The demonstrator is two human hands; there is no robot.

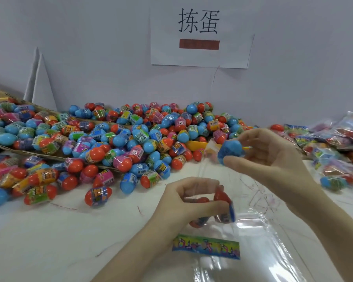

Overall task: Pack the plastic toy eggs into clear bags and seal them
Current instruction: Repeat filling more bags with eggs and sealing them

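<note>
Glossy clear bag [253,231]; right hand [273,157] pinches smooth blue egg [230,150].

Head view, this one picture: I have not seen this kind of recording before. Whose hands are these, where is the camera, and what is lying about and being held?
The camera sits on a person's head and looks down at their own bare hands; there is no robot. The right hand holds a blue egg above the open mouth of a clear bag. The left hand pinches red eggs through the bag's film. A colourful printed strip lies at the bag's lower part. A heap of loose eggs covers the white table; filled bags lie at the right. A paper sign hangs on the wall.
</note>
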